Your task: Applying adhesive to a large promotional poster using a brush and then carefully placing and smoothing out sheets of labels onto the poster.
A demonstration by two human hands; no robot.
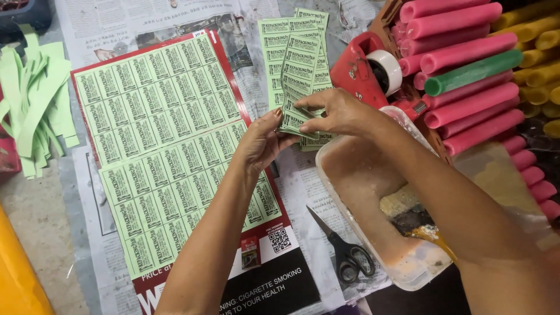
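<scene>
Above the newspaper-covered worktop point(315, 192), both hands grasp one strip of pale green printed paper labels point(298, 81): left hand point(261, 140) pinching its near end; right hand point(338, 112) beside.

We see a bright, evenly lit scene under soft light from overhead, with no hard highlights. Taking the sheet of green labels point(169, 151) as our landmark: it is sharp and its print crisp. Right of it, the scissors point(344, 248) cast only a thin, faint shadow on the newspaper, and the translucent plastic tub point(350, 192) shows a mild sheen along its rim. Farther right, the foam tubes point(466, 70) look slightly soft. Below and left of it, the yellow edge point(17, 274) is blurred, and lines bow a little toward the corners.
</scene>
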